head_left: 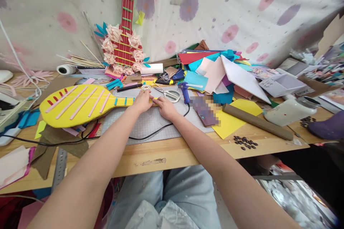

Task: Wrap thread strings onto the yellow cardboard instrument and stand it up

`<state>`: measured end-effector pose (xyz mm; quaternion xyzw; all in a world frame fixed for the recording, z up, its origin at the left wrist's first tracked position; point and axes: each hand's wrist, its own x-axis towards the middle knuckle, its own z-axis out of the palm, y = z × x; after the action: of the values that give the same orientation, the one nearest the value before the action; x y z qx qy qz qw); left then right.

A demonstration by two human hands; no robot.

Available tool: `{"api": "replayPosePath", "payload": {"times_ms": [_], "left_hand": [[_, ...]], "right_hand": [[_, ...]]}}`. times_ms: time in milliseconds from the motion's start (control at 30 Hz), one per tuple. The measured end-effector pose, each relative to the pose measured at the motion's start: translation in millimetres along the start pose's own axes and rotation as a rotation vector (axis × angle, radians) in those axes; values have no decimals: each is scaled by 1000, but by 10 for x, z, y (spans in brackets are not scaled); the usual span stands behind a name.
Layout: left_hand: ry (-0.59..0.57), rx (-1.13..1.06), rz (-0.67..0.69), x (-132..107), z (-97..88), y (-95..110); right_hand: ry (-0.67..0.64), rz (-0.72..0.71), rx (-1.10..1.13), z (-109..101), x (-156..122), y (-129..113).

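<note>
A yellow handmade toy guitar (88,105) lies on the table with its body to the left, pink strips across it and blue bands on the neck. My left hand (143,101) is closed on the far end of the neck. Right beside it, my right hand (166,108) has its fingers closed on the neck's tip. The hands nearly touch and hide that end. Just beyond my fingers lie scissors (172,95) and a white perforated disc (146,87). A blue glue gun (184,92) stands to the right.
A grey cutting mat (118,128) lies under the neck, crossed by a black cord (150,137). Behind stands a red flowered toy guitar (125,48). To the right are a phone (205,112), yellow paper (225,125), a brown roll (258,121), a white bottle (288,111) and black beads (245,142).
</note>
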<state>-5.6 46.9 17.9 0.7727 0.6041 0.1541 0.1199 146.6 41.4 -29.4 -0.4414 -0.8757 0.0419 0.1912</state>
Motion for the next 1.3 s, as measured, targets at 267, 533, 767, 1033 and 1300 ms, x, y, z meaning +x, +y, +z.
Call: {"api": "replayPosePath", "payload": {"times_ms": [267,533,767,1033,1300], "left_hand": [[133,75,141,-167,25,-16],[176,201,207,-284,126,-5],[154,305,179,-270,154,3],[100,303,144,-301,117,61],[84,324,122,-331,132,99]], "right_hand": [[16,-21,-43,-30,-36,-52],[21,-19,-44,-42,-39,-72],[23,-24,-41,-20,-30,-49],[23,-16,-18,-23,-26,-55],[42,-20,10,20,-21,-27]]}}
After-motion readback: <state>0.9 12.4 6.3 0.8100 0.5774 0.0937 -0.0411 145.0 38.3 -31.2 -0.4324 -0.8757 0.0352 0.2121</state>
